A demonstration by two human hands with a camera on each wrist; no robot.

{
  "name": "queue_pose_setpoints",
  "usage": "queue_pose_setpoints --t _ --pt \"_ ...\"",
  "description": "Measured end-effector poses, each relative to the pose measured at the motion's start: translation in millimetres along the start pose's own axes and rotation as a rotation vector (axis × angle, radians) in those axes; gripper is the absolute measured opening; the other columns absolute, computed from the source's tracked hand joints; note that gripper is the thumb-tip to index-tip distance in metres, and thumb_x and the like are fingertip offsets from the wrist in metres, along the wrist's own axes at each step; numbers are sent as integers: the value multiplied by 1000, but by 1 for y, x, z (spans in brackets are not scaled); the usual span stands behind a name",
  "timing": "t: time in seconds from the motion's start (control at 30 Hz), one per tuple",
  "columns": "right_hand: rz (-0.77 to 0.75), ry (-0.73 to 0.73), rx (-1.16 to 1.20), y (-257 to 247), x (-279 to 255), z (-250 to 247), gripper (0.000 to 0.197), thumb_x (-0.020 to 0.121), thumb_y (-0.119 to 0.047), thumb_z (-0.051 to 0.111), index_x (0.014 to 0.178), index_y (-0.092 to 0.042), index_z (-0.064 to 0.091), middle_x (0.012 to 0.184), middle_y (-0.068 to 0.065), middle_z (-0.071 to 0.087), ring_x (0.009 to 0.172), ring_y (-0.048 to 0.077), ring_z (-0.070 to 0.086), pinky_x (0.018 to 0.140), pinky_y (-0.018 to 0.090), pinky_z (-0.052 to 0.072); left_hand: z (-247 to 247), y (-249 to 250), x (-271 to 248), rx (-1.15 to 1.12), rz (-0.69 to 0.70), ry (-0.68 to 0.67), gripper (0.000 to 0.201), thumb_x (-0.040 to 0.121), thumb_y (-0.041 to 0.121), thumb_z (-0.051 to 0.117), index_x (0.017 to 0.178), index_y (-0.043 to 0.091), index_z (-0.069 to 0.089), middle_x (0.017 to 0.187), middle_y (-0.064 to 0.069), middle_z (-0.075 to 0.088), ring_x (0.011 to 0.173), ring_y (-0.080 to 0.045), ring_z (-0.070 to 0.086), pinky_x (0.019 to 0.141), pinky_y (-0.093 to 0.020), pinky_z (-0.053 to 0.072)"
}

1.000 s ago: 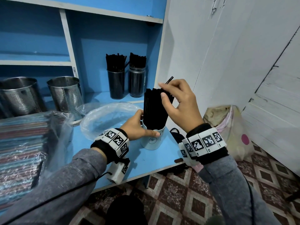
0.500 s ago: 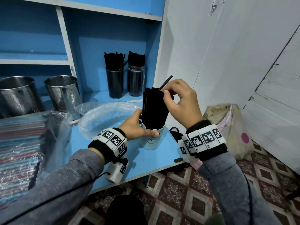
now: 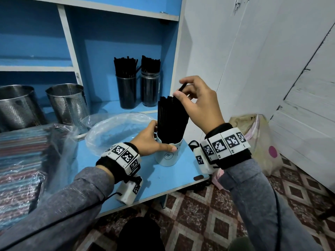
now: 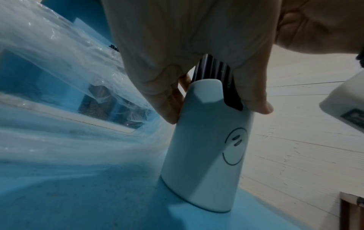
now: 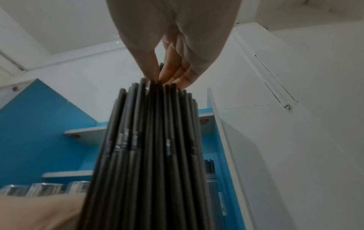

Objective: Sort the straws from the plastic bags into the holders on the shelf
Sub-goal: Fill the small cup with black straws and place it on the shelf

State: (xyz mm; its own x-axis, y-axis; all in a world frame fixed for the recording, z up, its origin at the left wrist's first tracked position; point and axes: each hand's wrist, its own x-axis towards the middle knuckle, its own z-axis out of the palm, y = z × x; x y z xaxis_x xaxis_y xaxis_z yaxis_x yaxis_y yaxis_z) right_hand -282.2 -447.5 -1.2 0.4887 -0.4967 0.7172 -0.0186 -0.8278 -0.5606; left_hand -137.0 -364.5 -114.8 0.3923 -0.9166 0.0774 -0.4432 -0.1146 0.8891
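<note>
A white holder with a smiley face stands on the blue counter, packed with black straws. My left hand grips the holder near its rim, thumb across the front. My right hand is above the bundle and pinches one black straw between thumb and fingers at the top of the bundle. The straw's lower part is lost among the bundle of black straws. Two dark holders full of black straws stand in the blue shelf behind.
Two perforated steel holders stand at the left of the shelf. A clear empty plastic bag lies behind the white holder. A plastic bag of coloured straws fills the counter's left. The counter edge is near; a bag sits on the floor.
My right hand has shifted slightly and lowered the pinched straw, so less of it sticks out above my fingers. The left hand keeps its hold on the white holder.
</note>
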Motion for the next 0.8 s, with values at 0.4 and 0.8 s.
queue_pose_setpoints --t 0.4,0.8 --pt "-146 92 115 -22 -32 -3 11 103 -23 43 93 -19 44 77 6 62 67 18 57 67 37 50 0 2 -2 4 -6 1 80 58 37 93 120 31 43 116 14 55 110 -7 55 94 -31 50" --pt "-133 108 12 -9 -63 12 12 82 1 59 92 -3 65 82 5 64 71 17 61 69 35 55 3 6 -5 12 -16 36 83 58 35 93 124 24 44 114 8 58 108 -11 57 94 -34 51"
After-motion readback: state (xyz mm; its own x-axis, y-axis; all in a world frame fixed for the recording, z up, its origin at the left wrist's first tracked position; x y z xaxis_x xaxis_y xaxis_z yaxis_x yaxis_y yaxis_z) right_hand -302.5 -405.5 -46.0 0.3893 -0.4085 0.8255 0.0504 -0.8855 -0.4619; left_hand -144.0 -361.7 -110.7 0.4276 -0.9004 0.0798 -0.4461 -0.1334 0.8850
